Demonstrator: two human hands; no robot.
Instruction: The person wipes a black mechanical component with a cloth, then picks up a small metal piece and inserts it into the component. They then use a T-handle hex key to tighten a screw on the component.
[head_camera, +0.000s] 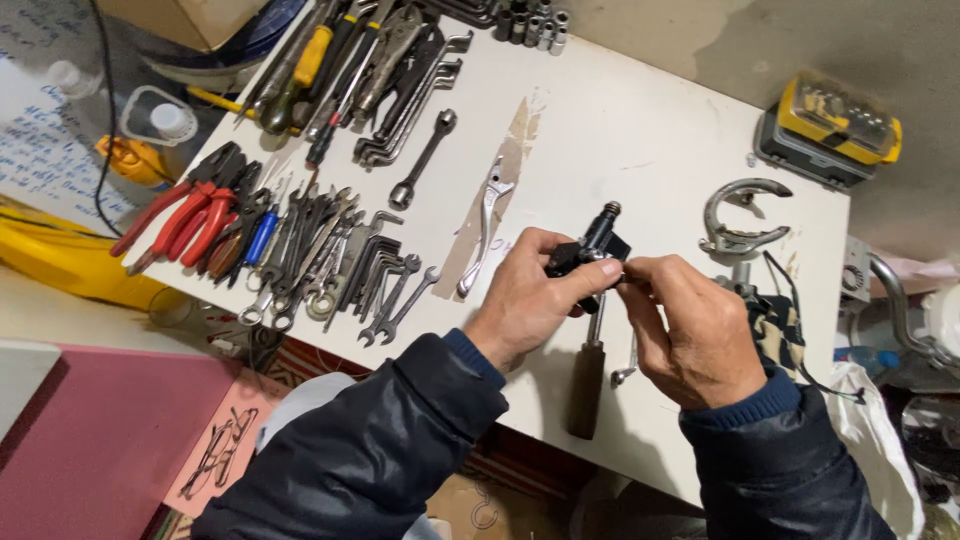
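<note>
Both hands up over the white worktop (640, 130): left hand (525, 300) clamps the black lever bracket (590, 252) steady, right hand (690, 330) fingers pinch its end. Silver brake lever (485, 225) lies beside.

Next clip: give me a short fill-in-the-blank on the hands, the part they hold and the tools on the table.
1. Both hands, left hand and right hand, hold a small ____ metal part above the table.
2. The pliers at the table's left edge have ____ handles.
3. The silver lever lies on a strip of ____ tape.
4. Below the hands lies a tool with a dark ____ handle.

Missing words: black; red; brown; wooden
</note>
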